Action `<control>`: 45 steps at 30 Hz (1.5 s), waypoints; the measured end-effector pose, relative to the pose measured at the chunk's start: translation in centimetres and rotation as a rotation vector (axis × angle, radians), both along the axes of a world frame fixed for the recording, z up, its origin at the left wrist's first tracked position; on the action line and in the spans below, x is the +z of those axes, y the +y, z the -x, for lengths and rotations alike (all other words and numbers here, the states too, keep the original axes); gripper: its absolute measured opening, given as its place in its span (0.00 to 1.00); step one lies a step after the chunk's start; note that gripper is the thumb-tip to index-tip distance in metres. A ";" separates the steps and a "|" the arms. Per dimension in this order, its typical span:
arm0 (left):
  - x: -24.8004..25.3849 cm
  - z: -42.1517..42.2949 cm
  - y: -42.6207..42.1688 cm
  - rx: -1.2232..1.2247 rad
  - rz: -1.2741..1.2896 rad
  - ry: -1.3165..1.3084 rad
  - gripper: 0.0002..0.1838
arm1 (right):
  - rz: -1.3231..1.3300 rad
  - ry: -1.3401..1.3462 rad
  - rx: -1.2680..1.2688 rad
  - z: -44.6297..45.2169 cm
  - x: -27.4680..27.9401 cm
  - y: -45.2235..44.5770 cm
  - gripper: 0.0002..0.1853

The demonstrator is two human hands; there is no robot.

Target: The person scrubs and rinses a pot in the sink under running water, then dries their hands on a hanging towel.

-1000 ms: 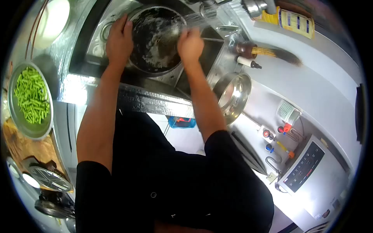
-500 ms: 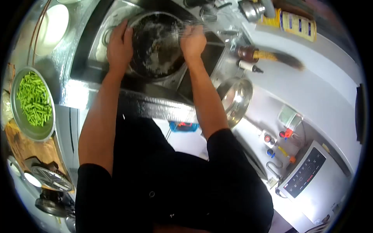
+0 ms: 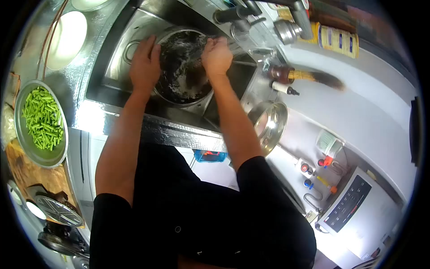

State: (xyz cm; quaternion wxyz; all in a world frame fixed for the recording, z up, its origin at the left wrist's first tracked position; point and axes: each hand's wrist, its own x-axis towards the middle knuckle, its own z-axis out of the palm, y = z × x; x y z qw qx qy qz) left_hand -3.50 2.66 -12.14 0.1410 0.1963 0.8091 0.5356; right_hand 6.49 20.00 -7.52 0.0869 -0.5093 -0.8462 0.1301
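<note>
A dark round pan [image 3: 184, 92] with foamy, swirling water in it sits in the steel sink [image 3: 117, 74]. My left hand [image 3: 145, 65] is closed on the pan's left edge; its thumb lies along the rim. On the opposite side, my right hand [image 3: 217, 57] is curled shut at the pan's right edge, its fingertips partly hidden. Blurred water streaks show beside the right hand. A metal ring [image 3: 130, 51] lies in the sink just left of my left hand.
A black faucet [image 3: 233, 14] stands behind the sink. On the left, a metal bowl [image 3: 65, 134] holds cut green beans [image 3: 42, 119], near a white plate [image 3: 67, 40] and a wooden board [image 3: 27, 172]. A steel bowl [image 3: 280, 123], brush [image 3: 309, 76] and small bottle [image 3: 283, 88] are on the right.
The view has shifted, so the sink and pan appear slightly lower. The water in the pan has swirled into a different pattern. Both hands stay at the pan's edges.
</note>
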 end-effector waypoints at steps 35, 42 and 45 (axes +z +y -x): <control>0.9 0.1 0.0 -0.013 0.041 -0.016 0.22 | -0.078 -0.073 0.163 1.9 0.2 -1.0 0.13; 0.1 0.4 0.2 -0.011 -0.006 -0.017 0.23 | 0.008 0.066 0.456 4.2 0.0 -7.9 0.13; 0.3 0.4 0.4 0.016 -0.022 -0.027 0.23 | 0.018 0.039 0.400 3.1 1.3 -4.8 0.13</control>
